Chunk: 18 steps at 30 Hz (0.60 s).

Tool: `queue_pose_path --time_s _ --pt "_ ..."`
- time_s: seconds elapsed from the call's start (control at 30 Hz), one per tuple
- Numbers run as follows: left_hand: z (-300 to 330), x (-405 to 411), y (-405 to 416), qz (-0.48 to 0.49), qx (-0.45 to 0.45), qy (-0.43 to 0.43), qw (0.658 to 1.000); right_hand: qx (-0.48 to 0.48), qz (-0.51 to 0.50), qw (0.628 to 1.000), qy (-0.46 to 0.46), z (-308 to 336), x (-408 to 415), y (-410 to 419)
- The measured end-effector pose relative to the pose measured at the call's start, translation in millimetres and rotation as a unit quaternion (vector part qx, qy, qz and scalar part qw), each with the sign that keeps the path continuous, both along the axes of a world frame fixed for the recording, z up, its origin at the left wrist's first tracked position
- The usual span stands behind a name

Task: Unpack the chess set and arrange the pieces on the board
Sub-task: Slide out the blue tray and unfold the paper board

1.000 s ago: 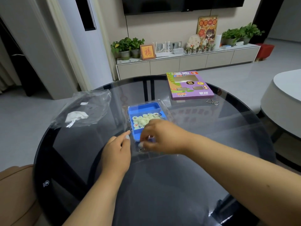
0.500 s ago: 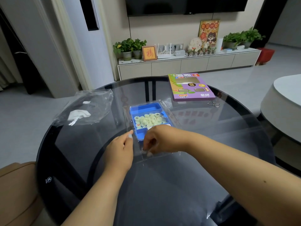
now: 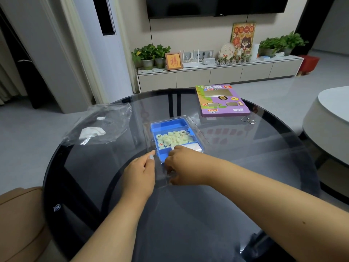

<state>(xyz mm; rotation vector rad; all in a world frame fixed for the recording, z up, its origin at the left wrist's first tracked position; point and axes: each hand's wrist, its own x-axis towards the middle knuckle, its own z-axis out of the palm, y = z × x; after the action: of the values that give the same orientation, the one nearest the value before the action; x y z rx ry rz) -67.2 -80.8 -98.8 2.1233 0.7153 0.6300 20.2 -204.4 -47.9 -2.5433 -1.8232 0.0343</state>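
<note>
Blue tray [image 3: 166,124]: solid bright blue. Chess pieces [image 3: 172,138] in the tray: pale cream-green discs, some marked in red, others in dark characters. Box [image 3: 222,103], far right: purple with a green band, yellow and red spots, grey-gold windows. Desk [image 3: 236,161]: dark smoked glass, black rim. Plastic bag [image 3: 102,127], left: clear, with white patches.

One blue tray [image 3: 170,124] is seen on the one glass tabletop [image 3: 245,148], with a heap of pale round chess pieces [image 3: 172,138] too overlapped to be counted. One purple box [image 3: 221,101], one clear plastic bag [image 3: 102,125] and two hands, the left hand [image 3: 140,173] and the right hand [image 3: 184,167], are seen.
</note>
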Motion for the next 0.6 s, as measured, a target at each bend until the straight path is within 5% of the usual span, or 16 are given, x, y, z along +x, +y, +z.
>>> queue_pose_path --time_s 0.13,0.4,0.5,0.6 --pt "0 0 -1 0.002 -0.006 -0.001 1.0 -0.017 -0.014 0.999 0.03 3 3 1" --pt "2 -1 -2 -0.001 -0.003 -0.001 1.0 0.037 -0.085 0.963 0.254 10 24 -10" --pt "3 -2 -2 0.0 -0.006 0.0 1.0 0.171 -0.157 0.887 0.398 10 30 -19" --pt "4 -3 -3 0.002 -0.009 -0.005 1.0 0.377 -0.251 0.747 0.487 8 51 -30"
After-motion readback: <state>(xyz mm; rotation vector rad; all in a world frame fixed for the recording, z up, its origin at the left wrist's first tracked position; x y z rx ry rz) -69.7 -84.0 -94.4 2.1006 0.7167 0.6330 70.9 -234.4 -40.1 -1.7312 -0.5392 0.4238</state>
